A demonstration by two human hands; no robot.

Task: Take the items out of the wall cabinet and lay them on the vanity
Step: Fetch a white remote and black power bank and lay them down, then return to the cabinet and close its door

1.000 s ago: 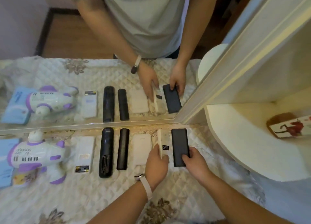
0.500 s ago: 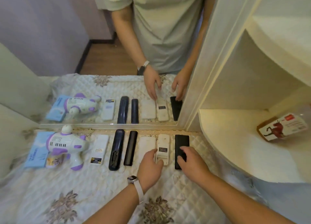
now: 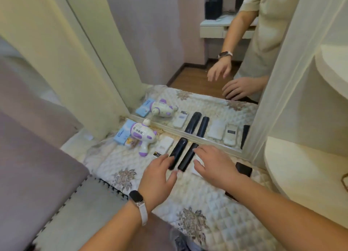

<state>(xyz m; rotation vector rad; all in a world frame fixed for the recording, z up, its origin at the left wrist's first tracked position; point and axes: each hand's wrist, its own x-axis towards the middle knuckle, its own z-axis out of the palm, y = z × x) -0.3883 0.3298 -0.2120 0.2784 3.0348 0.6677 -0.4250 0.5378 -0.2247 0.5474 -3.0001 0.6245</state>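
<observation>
A row of items lies on the quilted vanity cover (image 3: pixel 216 209) in front of the mirror: a blue packet (image 3: pixel 122 136), a white and purple toy gun (image 3: pixel 143 137), a white remote (image 3: pixel 163 147), two black remotes (image 3: pixel 178 152) (image 3: pixel 188 157) and a black flat device (image 3: pixel 243 168). My left hand (image 3: pixel 158 177), with a watch on its wrist, hovers open over the near end of the black remotes. My right hand (image 3: pixel 214 164) is spread open over white items that it mostly hides. Neither hand holds anything.
The mirror (image 3: pixel 188 71) stands behind the row and repeats it and a person's hands. The cream cabinet shelf (image 3: pixel 301 167) juts out at right, with its side panel (image 3: pixel 282 81) beside the mirror. A grey padded seat (image 3: pixel 37 184) fills the lower left.
The view has swung left and up. Both hands have lifted off the white remote and the black device, which stay flat on the cover, and have drawn back with fingers spread.
</observation>
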